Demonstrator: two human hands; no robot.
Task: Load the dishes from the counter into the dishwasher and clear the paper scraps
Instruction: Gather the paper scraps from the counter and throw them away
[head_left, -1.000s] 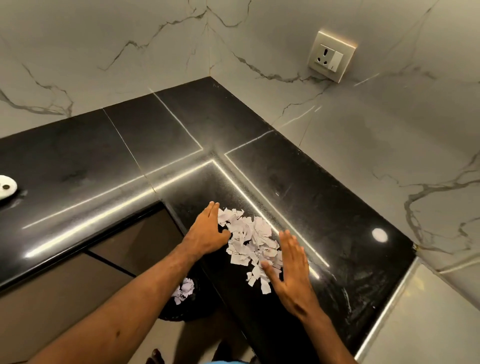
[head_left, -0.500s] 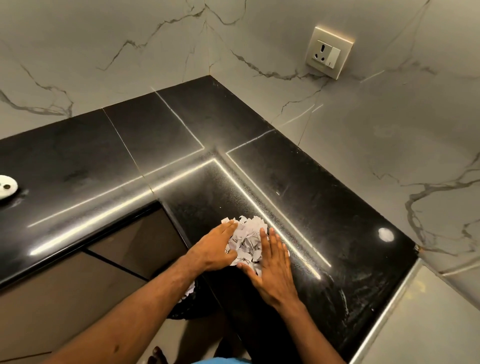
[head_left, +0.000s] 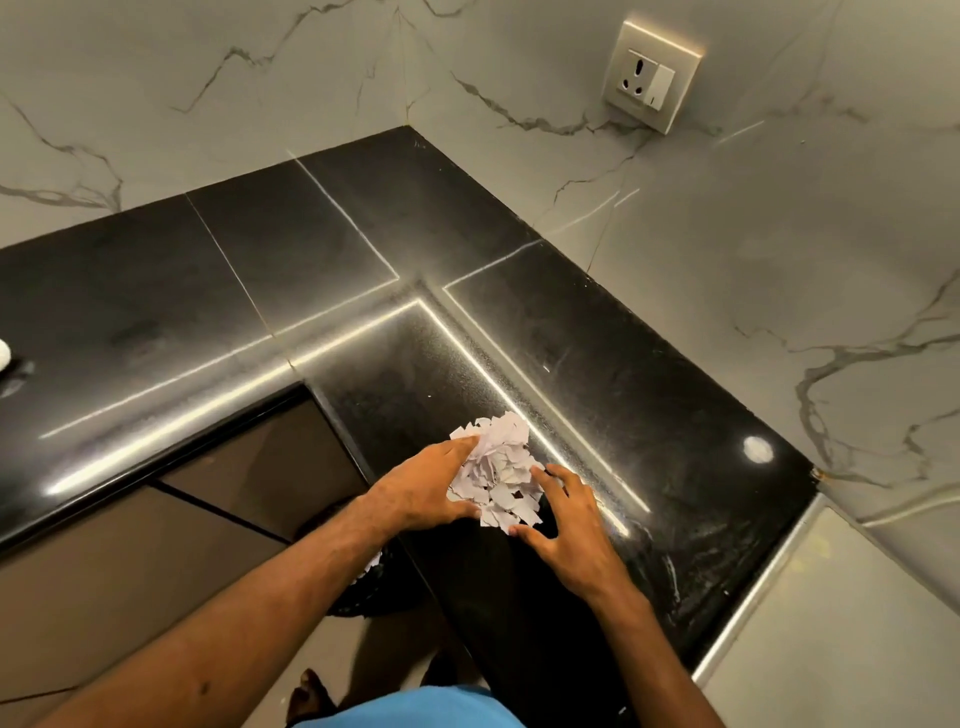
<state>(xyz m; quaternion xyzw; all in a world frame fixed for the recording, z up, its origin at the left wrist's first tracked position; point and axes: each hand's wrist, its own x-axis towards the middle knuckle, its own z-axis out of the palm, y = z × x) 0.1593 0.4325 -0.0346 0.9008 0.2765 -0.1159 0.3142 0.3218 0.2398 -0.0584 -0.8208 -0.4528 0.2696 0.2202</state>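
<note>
A heap of torn white paper scraps (head_left: 496, 467) lies bunched on the black counter (head_left: 649, 395) near its front edge. My left hand (head_left: 423, 491) presses against the heap's left side with fingers curved round it. My right hand (head_left: 566, 525) cups the heap from the right and below, fingers bent against the scraps. The heap sits squeezed between both hands. No dishes and no dishwasher are in view.
A dark bin (head_left: 358, 577) with white scraps in it stands on the floor below the counter edge, mostly hidden by my left forearm. A white round object (head_left: 4, 353) sits at the far left edge. A wall socket (head_left: 649, 78) is on the marble wall.
The scraps were spread out between my apart hands. Both hands have swept inward and now squeeze them into one tight heap nearer the counter's front edge.
</note>
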